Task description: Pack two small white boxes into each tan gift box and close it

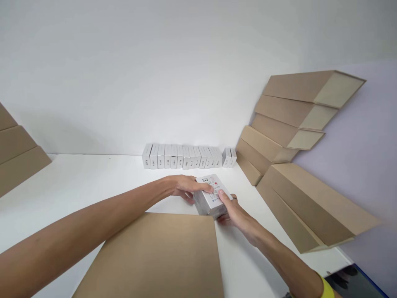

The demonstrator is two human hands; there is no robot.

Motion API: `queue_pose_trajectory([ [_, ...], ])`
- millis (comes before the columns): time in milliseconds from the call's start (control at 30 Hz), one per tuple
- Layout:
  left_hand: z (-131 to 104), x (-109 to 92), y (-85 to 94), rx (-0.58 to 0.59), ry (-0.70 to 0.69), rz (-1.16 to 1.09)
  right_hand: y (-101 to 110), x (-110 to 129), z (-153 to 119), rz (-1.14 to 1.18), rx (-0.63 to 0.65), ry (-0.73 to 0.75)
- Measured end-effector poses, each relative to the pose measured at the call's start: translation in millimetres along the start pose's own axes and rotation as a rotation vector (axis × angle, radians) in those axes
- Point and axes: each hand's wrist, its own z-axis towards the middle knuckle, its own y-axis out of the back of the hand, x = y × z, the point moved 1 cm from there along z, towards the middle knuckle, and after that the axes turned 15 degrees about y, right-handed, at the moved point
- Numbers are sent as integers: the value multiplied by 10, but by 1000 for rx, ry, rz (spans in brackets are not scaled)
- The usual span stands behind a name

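Between my two hands is a small white carton with printed text and a red mark on its upper face. My left hand grips its left side, thumb lying across the top. On the right, my right hand closes round the near corner, its thumb pressed on the printed face; a dark ring shows on one finger. The carton is tilted, held above the white table, just beyond a large brown cardboard box. A row of similar small white cartons stands upright along the wall behind it.
Two more white cartons stand slightly apart at the row's right end. Several brown cardboard boxes are stacked on the right, with another brown box nearer. More brown boxes stand at the left edge. The white table meets a pale wall.
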Motion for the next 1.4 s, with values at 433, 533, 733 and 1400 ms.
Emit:
queue_pose_trajectory([
  [433, 187, -208, -255, -70, -477, -76, 285, -79, -111, -316, -257, 459],
  [533, 287, -71, -195, -84, -429, 8, 392, -254, 26, -378, -189, 558],
  [733, 267, 71, -79, -51, -332, 124, 361, -571, 42, -328, -14, 539],
  [1400, 142, 142, 34, -304, -237, 488, 297, -404, 154, -197, 91, 403],
])
